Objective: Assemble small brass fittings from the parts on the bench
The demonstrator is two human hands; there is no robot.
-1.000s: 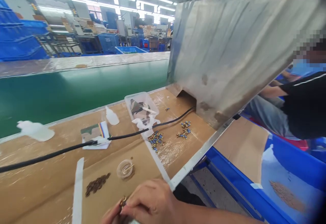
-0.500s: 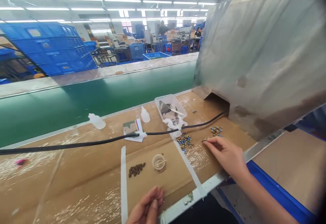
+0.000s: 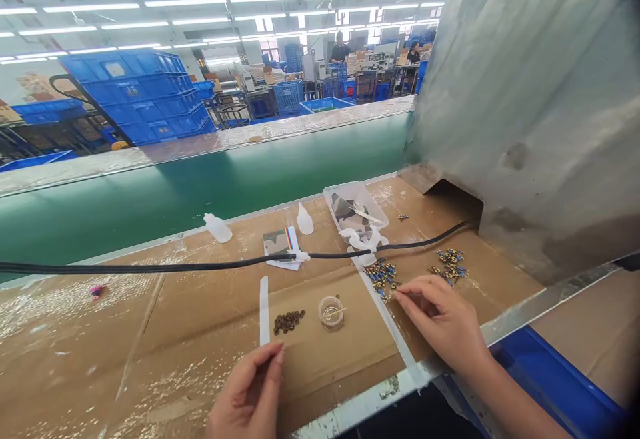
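My left hand [image 3: 250, 389] is just in front of a small heap of brown ring-like pieces [image 3: 289, 322], apart from it. Its thumb and forefinger tips come together; whatever they pinch is too small to make out. At the near edge of a pile of tiny blue and gold parts [image 3: 382, 275], my right hand [image 3: 445, 322] has thumb and forefinger pinched. What lies between those tips is unclear. A second pile of similar parts [image 3: 450, 264] lies beyond the right hand. Between the hands stands a small round clear cup [image 3: 331, 314] with a thin pale stick in it.
A black cable [image 3: 200, 268] crosses the brown-covered bench. Behind it are two white squeeze bottles [image 3: 219, 228], a camouflage-patterned packet [image 3: 276, 244] and a clear plastic tray [image 3: 377, 212]. A metal housing [image 3: 530, 119] rises at right; a green conveyor belt [image 3: 250, 172] runs behind.
The view has shifted, moving the bench rightward in frame. My left hand has moved left and forward toward the brown pieces. My right hand has moved left to the nearer pile.
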